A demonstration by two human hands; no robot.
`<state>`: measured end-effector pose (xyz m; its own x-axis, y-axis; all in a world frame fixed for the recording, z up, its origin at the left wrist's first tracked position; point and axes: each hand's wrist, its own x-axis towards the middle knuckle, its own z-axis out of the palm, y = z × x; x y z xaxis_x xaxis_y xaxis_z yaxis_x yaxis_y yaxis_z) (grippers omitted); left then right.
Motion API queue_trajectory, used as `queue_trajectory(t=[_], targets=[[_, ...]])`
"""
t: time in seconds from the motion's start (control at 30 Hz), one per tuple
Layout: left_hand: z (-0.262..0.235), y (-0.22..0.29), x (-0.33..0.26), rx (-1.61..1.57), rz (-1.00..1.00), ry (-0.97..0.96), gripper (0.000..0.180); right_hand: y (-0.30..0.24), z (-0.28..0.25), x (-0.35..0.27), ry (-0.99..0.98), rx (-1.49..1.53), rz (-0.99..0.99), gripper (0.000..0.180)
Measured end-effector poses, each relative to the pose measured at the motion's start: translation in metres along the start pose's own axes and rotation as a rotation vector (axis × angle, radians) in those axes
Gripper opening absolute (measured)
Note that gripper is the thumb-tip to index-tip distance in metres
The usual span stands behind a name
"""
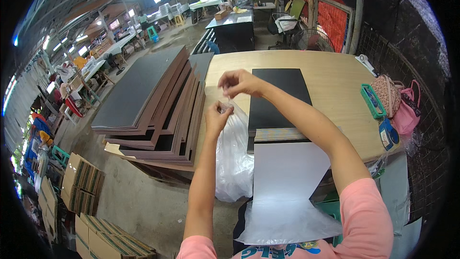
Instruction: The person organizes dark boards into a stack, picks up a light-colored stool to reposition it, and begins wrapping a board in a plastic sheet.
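Observation:
A bundle of clear plastic bags (pixel 233 168) hangs over the near edge of the table. My left hand (pixel 218 119) is closed around its gathered top. Just above, my right hand (pixel 242 83) is curled in a pinch, and a thin see-through bit of plastic runs from its fingertips down to the left hand. Under my right forearm lie black boards (pixel 280 84), with a stack of thin sheets (pixel 278 135) nearer me. A white sheet (pixel 287 168) in clear plastic slopes from there toward my lap.
Tall, uneven stacks of black-topped brown boards (pixel 139 88) stand on the left of the wooden table (pixel 335 76). At the right edge are a green basket (pixel 373 100), a patterned bag (pixel 383 91) and a pink bag (pixel 407 112). Cardboard bundles (pixel 81 182) sit on the floor at left.

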<state>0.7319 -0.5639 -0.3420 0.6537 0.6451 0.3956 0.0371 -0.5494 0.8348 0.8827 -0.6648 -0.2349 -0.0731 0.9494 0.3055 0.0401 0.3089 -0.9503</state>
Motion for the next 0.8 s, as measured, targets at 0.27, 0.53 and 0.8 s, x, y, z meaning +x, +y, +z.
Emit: queue_trajectory(t=[0.27, 0.53, 0.8], targets=[[0.019, 0.034, 0.011, -0.381, 0.05, -0.059, 0.016, 0.044, -0.047, -0.022, -0.134, -0.691, 0.402, 0.075], [0.006, 0.015, -0.003, -0.248, -0.009, 0.108, 0.022, 0.07, -0.015, -0.023, 0.072, -0.905, 0.029, 0.025], [0.025, 0.02, 0.006, -0.05, 0.047, 0.179, 0.042, 0.065, -0.015, -0.028, 0.366, -0.924, 0.068, 0.01]])
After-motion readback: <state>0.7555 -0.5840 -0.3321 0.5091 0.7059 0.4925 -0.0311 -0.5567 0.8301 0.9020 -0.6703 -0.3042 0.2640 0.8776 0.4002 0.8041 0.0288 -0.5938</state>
